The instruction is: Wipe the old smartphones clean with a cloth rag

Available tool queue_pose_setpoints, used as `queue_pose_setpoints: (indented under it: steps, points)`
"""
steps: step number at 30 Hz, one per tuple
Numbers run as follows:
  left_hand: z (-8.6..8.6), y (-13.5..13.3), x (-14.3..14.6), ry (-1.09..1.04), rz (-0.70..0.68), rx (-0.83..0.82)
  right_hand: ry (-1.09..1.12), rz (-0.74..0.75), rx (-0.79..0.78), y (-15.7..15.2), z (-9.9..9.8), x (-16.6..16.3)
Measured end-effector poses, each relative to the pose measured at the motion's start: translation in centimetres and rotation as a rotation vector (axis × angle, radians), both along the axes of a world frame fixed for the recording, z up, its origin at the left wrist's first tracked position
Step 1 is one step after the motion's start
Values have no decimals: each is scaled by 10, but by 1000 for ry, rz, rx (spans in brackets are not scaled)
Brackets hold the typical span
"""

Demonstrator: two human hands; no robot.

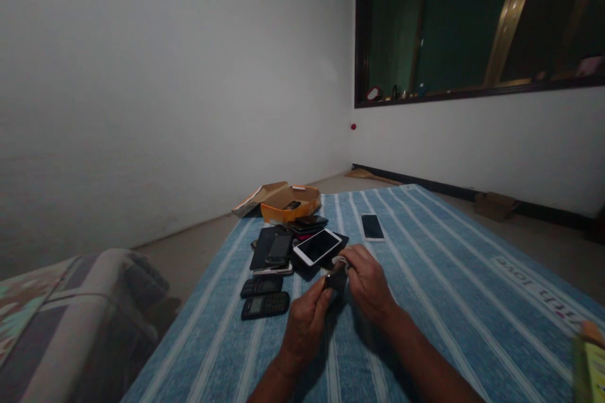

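Note:
My left hand and my right hand meet above a blue striped cloth. Both pinch a small dark phone between them, with a bit of white material at my right fingertips. Just beyond lies a pile of phones: a white-framed smartphone on top, dark smartphones to its left, and two black keypad phones nearest my left hand. A single smartphone lies apart, farther right.
An open orange cardboard box holding a dark phone sits at the cloth's far edge. A rolled mat or cushion lies at the left. A small carton stands by the right wall under a dark window. A yellow-green object shows at the right edge.

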State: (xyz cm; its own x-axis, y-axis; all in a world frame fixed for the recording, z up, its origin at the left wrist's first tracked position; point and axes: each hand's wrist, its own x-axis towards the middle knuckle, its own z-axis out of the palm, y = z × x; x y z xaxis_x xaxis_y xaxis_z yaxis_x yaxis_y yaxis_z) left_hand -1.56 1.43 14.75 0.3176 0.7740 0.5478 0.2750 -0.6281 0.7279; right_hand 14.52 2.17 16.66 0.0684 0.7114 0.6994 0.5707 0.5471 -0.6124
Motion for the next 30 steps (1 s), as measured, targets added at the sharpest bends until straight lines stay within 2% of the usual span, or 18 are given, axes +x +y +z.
queue_pose_setpoints:
  steps: [6, 9, 12, 18, 25, 30]
  points:
    - [-3, 2, -5, 14, 78, -28, 500, 155, -315, 11, -20, -9]
    - [-6, 5, -8, 8, 92, -68, 622, 255, -412, 12, -27, -15]
    - [-8, 7, -8, -13, 82, -110, 664, 238, -423, 11, -29, -17]
    - [-9, 6, -2, -59, 3, -191, 484, 75, -258, 10, -27, -10]
    - [-20, 7, -2, -62, -2, -300, 104, -120, 69, 11, -28, -5]
    - [-27, 9, -2, -50, 40, -374, -196, -253, 191, 12, -33, -4]
